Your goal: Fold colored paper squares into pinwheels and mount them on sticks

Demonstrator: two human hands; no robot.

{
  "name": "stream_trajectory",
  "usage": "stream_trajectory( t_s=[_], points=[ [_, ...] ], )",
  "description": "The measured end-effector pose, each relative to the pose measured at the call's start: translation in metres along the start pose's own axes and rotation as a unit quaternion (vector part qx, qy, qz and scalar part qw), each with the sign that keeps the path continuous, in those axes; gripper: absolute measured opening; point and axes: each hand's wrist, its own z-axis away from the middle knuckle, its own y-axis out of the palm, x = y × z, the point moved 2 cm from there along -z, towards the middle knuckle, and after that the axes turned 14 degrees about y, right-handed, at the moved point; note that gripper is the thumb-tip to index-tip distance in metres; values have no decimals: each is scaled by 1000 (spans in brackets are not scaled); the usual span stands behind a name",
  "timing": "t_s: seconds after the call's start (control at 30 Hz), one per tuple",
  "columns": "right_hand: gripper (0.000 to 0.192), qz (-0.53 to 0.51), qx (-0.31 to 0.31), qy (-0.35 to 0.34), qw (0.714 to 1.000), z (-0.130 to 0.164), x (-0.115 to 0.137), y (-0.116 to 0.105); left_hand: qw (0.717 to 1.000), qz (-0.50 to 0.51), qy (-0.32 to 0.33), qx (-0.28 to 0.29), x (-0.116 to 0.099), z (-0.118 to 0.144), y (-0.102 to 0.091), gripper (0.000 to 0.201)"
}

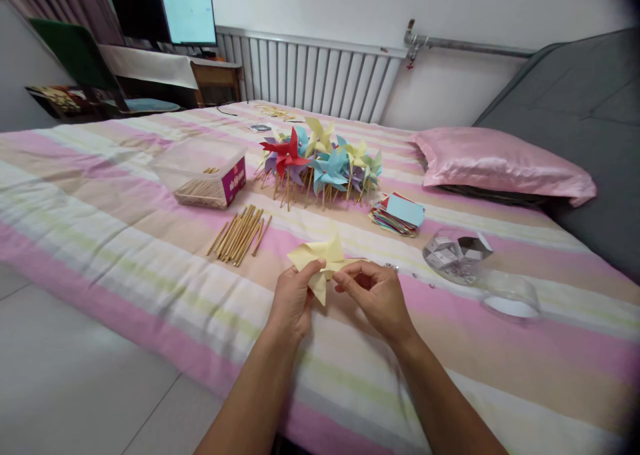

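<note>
A yellow paper pinwheel [323, 260] is held just above the striped bedspread [150, 268], near the bed's front edge. My left hand [295, 295] pinches its left side with thumb and fingers. Its centre and right side are pinched by my right hand [377, 295]. A row of wooden sticks [241, 234] lies on the bed to the left of my hands. Behind them stands a cluster of finished pinwheels [320, 158] in red, blue, yellow and green on sticks.
A clear box with a pink label [210, 174] holds more sticks at the left. A stack of coloured paper squares [399, 214] lies right of centre, then a clear container [455, 255] and its lid [510, 296]. A pink pillow [500, 162] lies at the far right.
</note>
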Motion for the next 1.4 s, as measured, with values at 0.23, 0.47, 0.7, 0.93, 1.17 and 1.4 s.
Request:
stream_trajectory(
  t_s=[0.23,0.47,0.7,0.93,1.17,1.4],
  points=[
    [21,11,-46,43,998,-2,-5,-2,999,-17,30,9,3,0,3,22],
    [29,-11,-62,57,996,-3,-5,0,999,-31,21,-4,6,4,5,20],
    [29,-20,-71,59,996,-6,-9,-2,999,-35,18,10,4,5,8,23],
    [32,-75,-52,92,992,-6,-6,-3,996,-85,18,21,2,7,7,24],
    [33,-83,-29,161,983,-8,-9,-7,987,-138,50,57,7,2,0,30],
    [34,-103,-27,160,981,-7,0,-7,984,-153,61,62,6,1,-1,29]
  ],
)
